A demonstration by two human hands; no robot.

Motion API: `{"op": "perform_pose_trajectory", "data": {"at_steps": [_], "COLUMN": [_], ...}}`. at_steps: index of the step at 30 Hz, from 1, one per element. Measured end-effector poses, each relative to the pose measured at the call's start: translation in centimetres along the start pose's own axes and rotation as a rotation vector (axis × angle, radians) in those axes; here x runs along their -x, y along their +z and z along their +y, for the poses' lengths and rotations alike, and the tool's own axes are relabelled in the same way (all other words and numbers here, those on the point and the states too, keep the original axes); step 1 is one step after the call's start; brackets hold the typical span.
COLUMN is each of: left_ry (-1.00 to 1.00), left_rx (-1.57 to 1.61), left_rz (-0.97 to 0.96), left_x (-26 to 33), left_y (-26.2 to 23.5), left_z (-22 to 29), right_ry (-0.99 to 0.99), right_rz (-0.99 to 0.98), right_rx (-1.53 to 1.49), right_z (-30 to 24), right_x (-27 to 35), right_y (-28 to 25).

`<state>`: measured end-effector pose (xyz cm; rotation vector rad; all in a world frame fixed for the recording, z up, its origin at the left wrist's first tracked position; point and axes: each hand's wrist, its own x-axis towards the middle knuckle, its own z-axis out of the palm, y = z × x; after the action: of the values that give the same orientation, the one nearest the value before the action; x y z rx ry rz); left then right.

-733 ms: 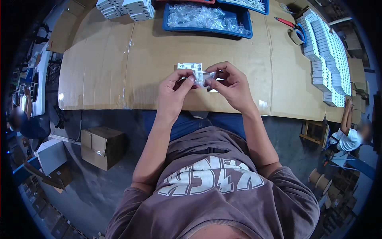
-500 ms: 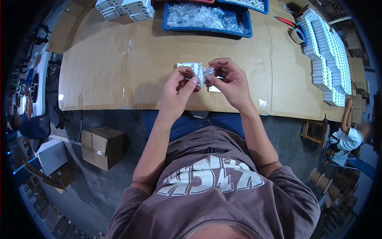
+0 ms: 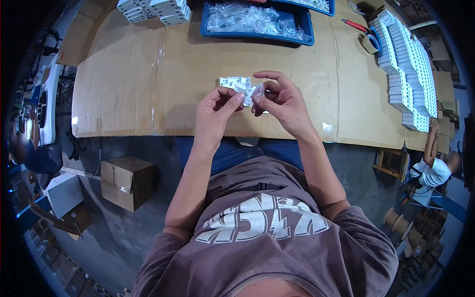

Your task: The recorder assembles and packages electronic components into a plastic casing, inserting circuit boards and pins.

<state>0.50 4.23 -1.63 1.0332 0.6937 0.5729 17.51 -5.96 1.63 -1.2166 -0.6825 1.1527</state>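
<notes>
In the head view, a small clear plastic bag [image 3: 258,91] is held up between both hands, above the near part of the cardboard-covered table [image 3: 123,89]. The left hand [image 3: 213,113] pinches thumb against fingers at the bag's left side; the right hand [image 3: 282,100] has its thumb and fingers closed on the right side, index finger raised clear. Whatever the bag contains is too small to make out. Just beyond the left fingers is a white plastic plate [image 3: 235,80], partly covered by them.

The bag looks very light, limp and slippery, likely to crease or slide; a fingertip pinch at its edges should suit it best. The plate looks light but stiff, probably best gripped by its rim. Farther off stands a blue bin [image 3: 257,38] of clear bags [image 3: 247,21].
</notes>
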Motion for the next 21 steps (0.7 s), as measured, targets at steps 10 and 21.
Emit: {"op": "perform_pose_trajectory", "data": {"at_steps": [10,21], "left_ry": [0.132,0.181], "left_rx": [-0.12,-0.097], "left_rz": [-0.012,-0.021], "left_x": [0.2,0.0], "left_y": [0.8,0.0], "left_z": [0.8,0.0], "right_ry": [-0.002,-0.008], "right_rz": [0.018,-0.088], "right_rx": [0.052,0.05], "right_z": [1.5,1.1], "right_x": [-0.2,-0.3], "right_y": [-0.5,-0.4]}}
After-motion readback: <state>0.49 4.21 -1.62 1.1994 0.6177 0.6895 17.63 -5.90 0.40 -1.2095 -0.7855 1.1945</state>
